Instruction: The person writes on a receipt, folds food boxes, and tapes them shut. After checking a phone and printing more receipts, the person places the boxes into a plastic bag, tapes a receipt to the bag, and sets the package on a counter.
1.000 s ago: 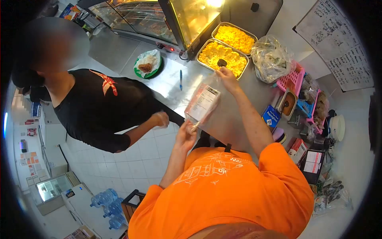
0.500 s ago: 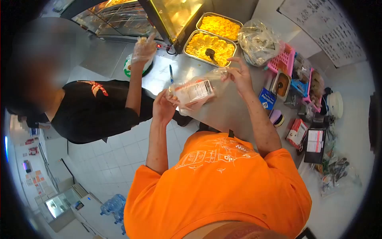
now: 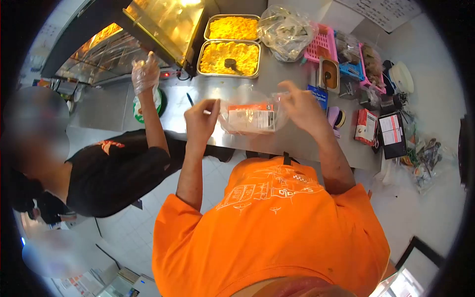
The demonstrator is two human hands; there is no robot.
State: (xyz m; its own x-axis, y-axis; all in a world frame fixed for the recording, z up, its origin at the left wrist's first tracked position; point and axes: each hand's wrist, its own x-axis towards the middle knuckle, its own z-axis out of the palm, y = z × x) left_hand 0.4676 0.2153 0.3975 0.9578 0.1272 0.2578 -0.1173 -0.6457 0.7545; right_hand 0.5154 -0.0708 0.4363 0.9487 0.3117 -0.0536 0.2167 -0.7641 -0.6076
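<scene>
A clear plastic bag point(image 3: 281, 123) is stretched between my hands over the metal counter. Inside it lies a package point(image 3: 251, 118) with an orange-red band and a white printed label. The fingers of my left hand point(image 3: 200, 121) pinch the bag's left edge. On the other side, my right hand point(image 3: 301, 110) grips the right edge between thumb and fingers, its index finger partly raised. Just beyond my left hand a blue pen point(image 3: 190, 99) rests on the counter point(image 3: 173, 111).
Two metal trays point(image 3: 199, 68) of yellow food stand behind the bag, a dark scoop point(image 3: 230, 63) in the nearer one. A co-worker's gloved hand point(image 3: 146, 75) is by the glass warmer. Right lie a knotted plastic bag point(image 3: 287, 32), pink baskets point(image 3: 321, 44) and a blue box point(image 3: 318, 96).
The package in the bag has turned level with its label facing me. My left hand has risen a little and my right has lowered. My view has shifted; the co-worker's gloved hand stays near the warmer.
</scene>
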